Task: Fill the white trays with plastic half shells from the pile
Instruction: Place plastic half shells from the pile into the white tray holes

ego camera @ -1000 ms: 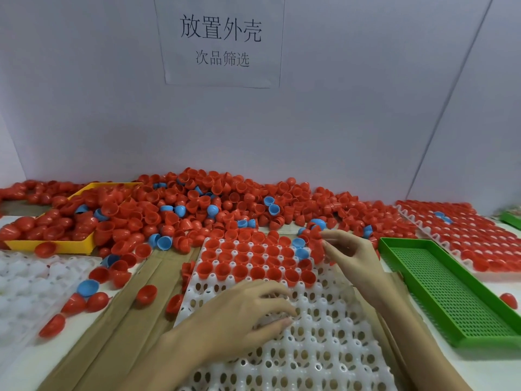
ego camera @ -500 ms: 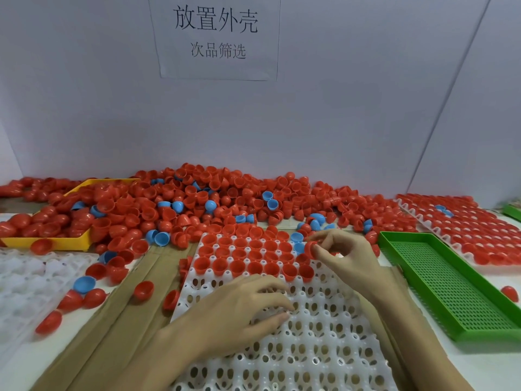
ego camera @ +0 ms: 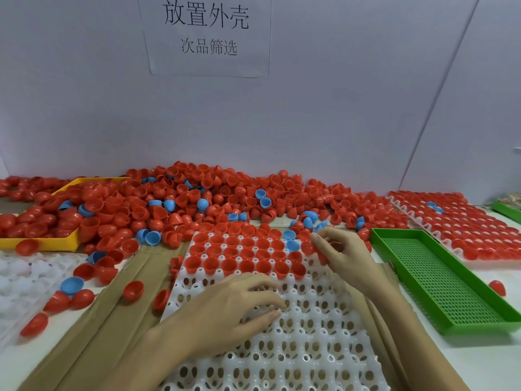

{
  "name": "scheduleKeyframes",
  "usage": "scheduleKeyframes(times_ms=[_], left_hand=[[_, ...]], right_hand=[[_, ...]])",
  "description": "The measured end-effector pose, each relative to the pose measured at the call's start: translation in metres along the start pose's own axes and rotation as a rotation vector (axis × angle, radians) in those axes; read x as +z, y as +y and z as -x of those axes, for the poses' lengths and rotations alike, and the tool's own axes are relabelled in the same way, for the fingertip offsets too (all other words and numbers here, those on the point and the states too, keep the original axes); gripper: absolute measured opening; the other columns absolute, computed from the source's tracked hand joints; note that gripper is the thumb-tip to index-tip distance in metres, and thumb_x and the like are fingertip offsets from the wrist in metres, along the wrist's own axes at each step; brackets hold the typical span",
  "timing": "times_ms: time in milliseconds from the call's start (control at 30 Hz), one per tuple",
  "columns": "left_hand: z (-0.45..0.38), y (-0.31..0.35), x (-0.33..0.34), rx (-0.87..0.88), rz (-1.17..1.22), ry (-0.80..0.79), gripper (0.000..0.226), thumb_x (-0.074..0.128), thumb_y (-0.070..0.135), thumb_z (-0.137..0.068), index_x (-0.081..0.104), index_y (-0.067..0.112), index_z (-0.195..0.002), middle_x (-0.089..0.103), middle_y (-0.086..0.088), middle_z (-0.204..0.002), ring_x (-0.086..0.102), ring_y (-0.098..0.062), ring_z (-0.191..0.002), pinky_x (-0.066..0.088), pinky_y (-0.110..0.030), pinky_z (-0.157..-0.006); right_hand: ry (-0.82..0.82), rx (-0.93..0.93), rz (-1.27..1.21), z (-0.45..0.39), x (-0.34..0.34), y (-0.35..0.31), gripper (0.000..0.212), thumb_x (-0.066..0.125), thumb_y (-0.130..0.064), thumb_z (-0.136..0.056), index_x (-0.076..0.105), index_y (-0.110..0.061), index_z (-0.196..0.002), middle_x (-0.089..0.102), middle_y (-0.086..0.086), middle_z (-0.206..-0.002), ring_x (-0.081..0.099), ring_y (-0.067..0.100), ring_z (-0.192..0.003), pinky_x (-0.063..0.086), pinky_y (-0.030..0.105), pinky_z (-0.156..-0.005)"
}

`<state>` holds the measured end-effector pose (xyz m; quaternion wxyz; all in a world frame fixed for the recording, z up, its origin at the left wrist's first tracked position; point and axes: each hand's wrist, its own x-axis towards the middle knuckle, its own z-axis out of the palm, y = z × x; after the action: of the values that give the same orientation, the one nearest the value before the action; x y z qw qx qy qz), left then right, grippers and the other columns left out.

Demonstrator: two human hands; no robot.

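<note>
1. The white tray (ego camera: 304, 351) in the near middle is a moulded plastic grid of round cups with small holes between them; it lies on brown cardboard (ego camera: 107, 311) on the tabletop (ego camera: 479, 359).
2. Its far rows are filled with red half shells (ego camera: 248, 255) sitting open side up, with two blue ones (ego camera: 291, 245) among them near the right end; the nearer rows are bare white cups.
3. The pile (ego camera: 203, 198) stretches along the far wall: glossy red half shells, some rounded and some more pointed, lying at all angles, with a scattering of light blue ones.
4. The right hand (ego camera: 342, 253) is at the tray's far right corner, fingers curled, pinching a red shell (ego camera: 308, 247) just over the filled rows; a second red piece shows below its palm.
5. The left hand (ego camera: 234, 309) rests on the empty cups in the tray's middle, fingers loosely bent and spread, holding nothing.
6. A yellow tray (ego camera: 39, 242) at the far left is heaped with red shells.
7. A second white tray (ego camera: 465, 230) at the far right is fully filled with red shells and a few blue.
8. A green perforated tray (ego camera: 439, 280) lies between the two white trays.
9. Loose shells (ego camera: 81, 299) and another white tray (ego camera: 25, 280) lie at the near left.
</note>
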<state>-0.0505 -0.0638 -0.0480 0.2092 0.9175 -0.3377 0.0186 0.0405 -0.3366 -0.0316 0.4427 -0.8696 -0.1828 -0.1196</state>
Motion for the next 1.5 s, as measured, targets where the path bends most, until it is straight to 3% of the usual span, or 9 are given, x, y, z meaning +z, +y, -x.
scheduleKeyframes(times_ms=[100, 233, 467, 633, 867, 1067, 1200, 1333, 1500], left_hand=[[0.0, 0.001, -0.001, 0.002, -0.005, -0.007, 0.042, 0.031, 0.065, -0.105, 0.055, 0.05, -0.137, 0.036, 0.036, -0.149, 0.033, 0.018, -0.133, 0.025, -0.01, -0.11], [0.001, 0.002, -0.001, 0.01, -0.007, -0.005, 0.042, 0.03, 0.065, -0.105, 0.054, 0.05, -0.137, 0.036, 0.037, -0.148, 0.033, 0.018, -0.133, 0.029, -0.012, -0.111], [0.001, 0.002, -0.001, 0.012, -0.003, 0.01, 0.043, 0.031, 0.064, -0.106, 0.056, 0.048, -0.136, 0.039, 0.034, -0.148, 0.035, 0.017, -0.133, 0.022, -0.005, -0.107], [0.002, 0.0, 0.001, 0.013, 0.0, 0.012, 0.043, 0.03, 0.065, -0.105, 0.055, 0.049, -0.136, 0.038, 0.034, -0.148, 0.034, 0.017, -0.134, 0.024, -0.008, -0.108], [0.0, -0.002, 0.003, 0.01, -0.015, 0.008, 0.043, 0.031, 0.065, -0.105, 0.054, 0.051, -0.139, 0.037, 0.037, -0.151, 0.033, 0.019, -0.135, 0.027, -0.011, -0.112], [-0.001, 0.003, -0.009, -0.035, 0.057, -0.013, 0.051, 0.029, 0.079, -0.099, 0.045, 0.06, -0.144, 0.038, 0.047, -0.146, 0.03, 0.031, -0.129, 0.02, -0.006, -0.106], [-0.016, -0.001, -0.035, -0.149, 0.3, 0.143, 0.038, 0.044, 0.07, -0.1, 0.064, 0.052, -0.128, 0.067, 0.036, -0.119, 0.064, 0.01, -0.106, 0.049, -0.009, -0.082], [-0.061, -0.047, -0.056, -0.282, 0.251, 0.459, 0.016, 0.06, 0.034, -0.103, 0.076, 0.034, -0.106, 0.074, 0.021, -0.1, 0.068, 0.001, -0.097, 0.055, -0.021, -0.087], [-0.109, -0.119, -0.079, -0.476, -0.093, 0.375, 0.024, 0.061, 0.021, -0.102, 0.069, 0.018, -0.124, 0.067, 0.0, -0.121, 0.063, -0.019, -0.113, 0.049, -0.03, -0.095]], right_hand=[[-0.049, 0.002, 0.178, 0.003, -0.007, -0.001, 0.032, 0.056, -0.036, -0.107, 0.08, -0.018, -0.094, 0.075, -0.003, -0.085, 0.068, 0.018, -0.082, 0.055, 0.045, -0.08], [-0.126, -0.01, 0.306, 0.004, -0.018, -0.002, 0.019, 0.065, -0.029, -0.104, 0.082, -0.021, -0.106, 0.072, -0.011, -0.096, 0.069, 0.008, -0.076, 0.058, 0.035, -0.075], [-0.111, -0.046, 0.314, 0.004, -0.017, -0.008, 0.018, 0.082, -0.052, -0.083, 0.078, -0.036, -0.09, 0.069, -0.011, -0.089, 0.068, 0.01, -0.071, 0.06, 0.03, -0.068], [-0.162, -0.042, 0.316, 0.006, -0.012, -0.004, 0.041, 0.066, -0.075, -0.08, 0.077, -0.036, -0.088, 0.07, -0.014, -0.084, 0.064, 0.003, -0.077, 0.054, 0.022, -0.064], [-0.166, -0.062, 0.323, 0.004, -0.009, 0.002, 0.004, 0.08, -0.037, -0.091, 0.078, -0.033, -0.09, 0.068, -0.014, -0.077, 0.061, 0.002, -0.072, 0.048, 0.018, -0.06], [-0.091, -0.074, 0.248, 0.004, -0.006, 0.003, 0.021, 0.067, -0.037, -0.101, 0.078, -0.025, -0.088, 0.07, -0.008, -0.073, 0.058, 0.01, -0.065, 0.044, 0.023, -0.058], [-0.066, -0.091, 0.187, 0.002, -0.002, 0.005, 0.027, 0.062, -0.038, -0.103, 0.077, -0.023, -0.086, 0.067, -0.003, -0.067, 0.055, 0.007, -0.059, 0.042, 0.023, -0.057], [-0.058, -0.131, 0.161, -0.001, 0.004, 0.011, 0.029, 0.061, -0.039, -0.104, 0.077, -0.024, -0.084, 0.067, -0.004, -0.067, 0.054, 0.008, -0.055, 0.041, 0.02, -0.054], [-0.036, -0.144, 0.154, -0.001, 0.009, 0.017, 0.039, 0.055, -0.045, -0.104, 0.073, -0.021, -0.079, 0.066, 0.0, -0.066, 0.058, 0.02, -0.06, 0.047, 0.037, -0.059]])
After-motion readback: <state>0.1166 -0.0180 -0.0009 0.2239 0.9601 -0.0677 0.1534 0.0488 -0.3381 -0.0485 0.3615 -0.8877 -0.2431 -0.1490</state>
